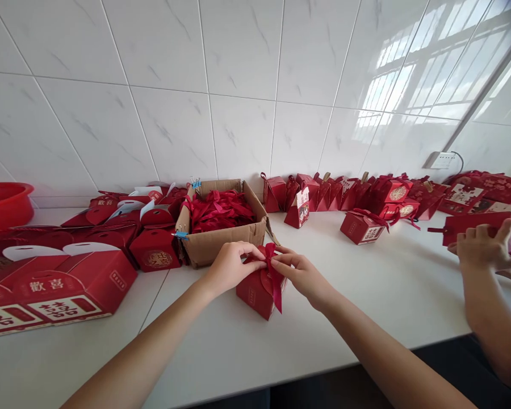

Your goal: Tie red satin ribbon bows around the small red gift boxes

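Note:
A small red gift box (254,292) stands on the white table in front of me. At its top is a dark red ribbon (275,284), with one tail hanging down the front corner. My left hand (235,262) pinches the ribbon from the left, thumb and forefinger close together at the knot. From the right, my right hand (298,274) pinches it too, its fingertips at the bow. The fingers cover part of the box's top. Just behind my left hand is a cardboard box (213,248) filled with loose red ribbons (223,210).
Red boxes with white flaps (97,278) crowd the left, by a red plastic basin (6,204). Finished-looking red boxes (323,193) line the tiled wall. A ribboned box (363,227) stands right of centre. At far right, another person's hand (483,247) holds a red box (455,227).

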`<state>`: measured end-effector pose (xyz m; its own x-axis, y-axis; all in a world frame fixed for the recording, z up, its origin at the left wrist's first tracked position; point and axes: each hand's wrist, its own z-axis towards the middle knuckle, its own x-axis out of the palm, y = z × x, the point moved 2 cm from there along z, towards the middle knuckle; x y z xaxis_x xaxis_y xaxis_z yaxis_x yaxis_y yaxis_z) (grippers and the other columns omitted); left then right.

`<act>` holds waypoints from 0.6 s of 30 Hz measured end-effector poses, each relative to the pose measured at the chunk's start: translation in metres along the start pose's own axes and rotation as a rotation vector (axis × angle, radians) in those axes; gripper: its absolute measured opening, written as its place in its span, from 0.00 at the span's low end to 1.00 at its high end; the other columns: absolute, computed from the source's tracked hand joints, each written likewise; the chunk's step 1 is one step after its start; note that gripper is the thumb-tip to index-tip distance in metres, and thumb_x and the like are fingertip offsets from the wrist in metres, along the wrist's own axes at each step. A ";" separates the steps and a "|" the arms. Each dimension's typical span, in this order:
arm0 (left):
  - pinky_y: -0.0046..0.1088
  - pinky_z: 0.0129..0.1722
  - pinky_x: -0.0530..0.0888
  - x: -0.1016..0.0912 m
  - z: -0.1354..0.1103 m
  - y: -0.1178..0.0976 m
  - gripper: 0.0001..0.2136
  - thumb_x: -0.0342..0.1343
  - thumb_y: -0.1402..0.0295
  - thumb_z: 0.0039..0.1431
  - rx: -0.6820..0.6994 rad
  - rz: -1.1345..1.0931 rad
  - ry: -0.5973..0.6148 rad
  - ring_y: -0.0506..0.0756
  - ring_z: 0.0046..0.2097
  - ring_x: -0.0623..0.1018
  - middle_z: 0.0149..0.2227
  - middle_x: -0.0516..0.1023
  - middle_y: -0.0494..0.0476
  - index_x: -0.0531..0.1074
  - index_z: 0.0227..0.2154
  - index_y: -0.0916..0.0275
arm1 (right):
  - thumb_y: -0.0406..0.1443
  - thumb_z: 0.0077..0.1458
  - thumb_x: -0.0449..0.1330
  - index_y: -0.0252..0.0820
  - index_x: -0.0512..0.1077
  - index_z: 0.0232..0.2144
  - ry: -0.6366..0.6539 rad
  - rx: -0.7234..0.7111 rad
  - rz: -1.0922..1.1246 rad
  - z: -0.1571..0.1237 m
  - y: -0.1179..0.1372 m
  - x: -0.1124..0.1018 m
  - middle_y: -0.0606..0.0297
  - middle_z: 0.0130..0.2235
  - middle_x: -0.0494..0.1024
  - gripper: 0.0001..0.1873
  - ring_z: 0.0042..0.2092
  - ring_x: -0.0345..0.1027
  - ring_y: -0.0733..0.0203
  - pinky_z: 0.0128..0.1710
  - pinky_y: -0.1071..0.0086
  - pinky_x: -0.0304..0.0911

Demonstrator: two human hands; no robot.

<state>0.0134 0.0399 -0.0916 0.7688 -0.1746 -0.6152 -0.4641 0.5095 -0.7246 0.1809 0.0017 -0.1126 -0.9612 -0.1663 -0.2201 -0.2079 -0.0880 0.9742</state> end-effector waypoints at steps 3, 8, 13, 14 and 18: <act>0.32 0.40 0.74 0.000 0.001 0.000 0.05 0.61 0.65 0.50 0.008 0.004 0.019 0.56 0.37 0.79 0.33 0.80 0.54 0.78 0.27 0.60 | 0.44 0.57 0.53 0.42 0.76 0.30 -0.044 -0.044 -0.134 0.000 0.000 -0.003 0.58 0.50 0.73 0.15 0.56 0.62 0.52 0.51 0.59 0.60; 0.32 0.41 0.73 0.000 0.002 -0.001 0.06 0.58 0.64 0.53 0.010 -0.004 0.075 0.56 0.38 0.78 0.33 0.79 0.54 0.75 0.29 0.61 | 0.38 0.56 0.51 0.41 0.68 0.37 -0.136 -0.124 -0.323 0.004 -0.007 -0.011 0.61 0.40 0.76 0.09 0.38 0.71 0.60 0.33 0.67 0.65; 0.32 0.42 0.72 -0.003 0.006 -0.002 0.06 0.57 0.65 0.53 0.031 0.007 0.172 0.56 0.41 0.76 0.36 0.76 0.54 0.73 0.29 0.61 | 0.33 0.55 0.53 0.42 0.69 0.36 -0.153 -0.265 -0.571 0.009 -0.006 -0.021 0.63 0.36 0.75 0.06 0.36 0.69 0.61 0.36 0.67 0.63; 0.33 0.42 0.71 -0.004 0.007 -0.002 0.06 0.57 0.64 0.53 0.034 0.014 0.190 0.57 0.41 0.75 0.36 0.76 0.54 0.73 0.29 0.61 | 0.32 0.55 0.53 0.42 0.70 0.34 -0.134 -0.283 -0.607 0.009 -0.004 -0.022 0.63 0.35 0.75 0.06 0.36 0.68 0.61 0.36 0.67 0.63; 0.33 0.40 0.71 -0.006 0.011 -0.003 0.08 0.55 0.62 0.55 0.045 0.044 0.262 0.57 0.40 0.74 0.37 0.74 0.55 0.72 0.30 0.61 | 0.31 0.55 0.54 0.41 0.73 0.31 -0.071 -0.330 -0.718 0.004 0.012 -0.028 0.62 0.33 0.76 0.07 0.34 0.66 0.60 0.36 0.65 0.60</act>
<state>0.0151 0.0489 -0.0825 0.6053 -0.3611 -0.7094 -0.4699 0.5572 -0.6846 0.2042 0.0094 -0.0941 -0.6238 0.1036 -0.7747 -0.7276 -0.4389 0.5272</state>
